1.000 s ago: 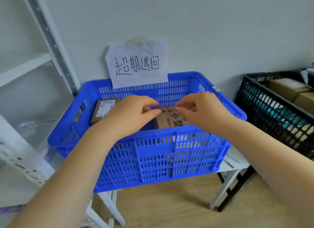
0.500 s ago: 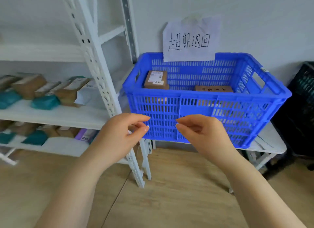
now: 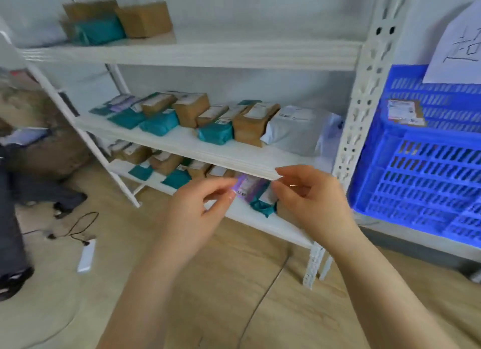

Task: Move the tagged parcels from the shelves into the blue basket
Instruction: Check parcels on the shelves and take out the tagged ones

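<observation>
Now both hands empty, fingers loosely curled. Purple parcel lies at bottom shelf front edge, directly beyond, between left hand and right hand; long axis runs front-to-back. Roughly equidistant.

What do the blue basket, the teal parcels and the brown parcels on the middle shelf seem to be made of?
Blue basket: moulded plastic, judging by its uniform colour and slotted lattice walls. Teal parcels: probably soft plastic mailer bags, with wrinkled, rounded shapes and a slight sheen. Brown parcels: likely cardboard boxes, matte tan with square edges and white labels. Blur leaves finer detail open.
</observation>
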